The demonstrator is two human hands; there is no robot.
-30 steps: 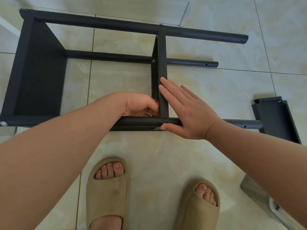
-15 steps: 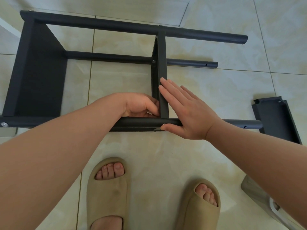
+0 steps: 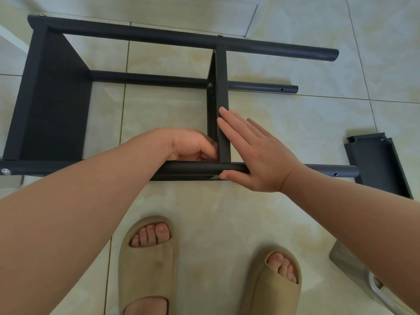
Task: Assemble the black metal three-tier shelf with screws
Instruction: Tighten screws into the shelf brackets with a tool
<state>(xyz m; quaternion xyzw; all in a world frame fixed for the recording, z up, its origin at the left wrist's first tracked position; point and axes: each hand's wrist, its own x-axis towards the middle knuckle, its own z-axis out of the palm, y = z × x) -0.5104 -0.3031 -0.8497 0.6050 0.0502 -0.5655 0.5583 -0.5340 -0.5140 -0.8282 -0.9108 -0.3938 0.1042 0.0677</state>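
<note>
the black shelf frame [image 3: 54, 98] lies on its side on the tiled floor [image 3: 295, 123], and its middle panel [image 3: 221, 87] stands on edge across the tubes. all places below are told from that middle panel.

the right grip [image 3: 254, 155] is released: its fingers [image 3: 227, 119] are straight and together, laid flat against the panel's right face, and the thumb [image 3: 231, 177] presses on the near tube [image 3: 193, 169] just below the panel's near end. the left grip [image 3: 193, 146] sits just left of the panel, in the corner where it meets the near tube. its fingers are curled inward against that corner, and i cannot tell whether they pinch anything.

a small screw head [image 3: 210, 85] shows on the panel's left face where the lower far tube [image 3: 159, 79] crosses it. the upper far tube [image 3: 181, 39] passes the panel's far end. well to the left, the end panel [image 3: 34, 98] closes the frame, with another screw head [image 3: 6, 171] on the near tube below it. to the right, all three visible tubes run on past the panel with open ends.

further right, past the near tube's end, a loose panel [image 3: 377, 164] lies on the floor. nearer the person than the panel, two feet in beige sandals [image 3: 147, 258] stand on the tiles. a grey object [image 3: 350, 267] lies at the lower right, partly hidden by the right forearm.
</note>
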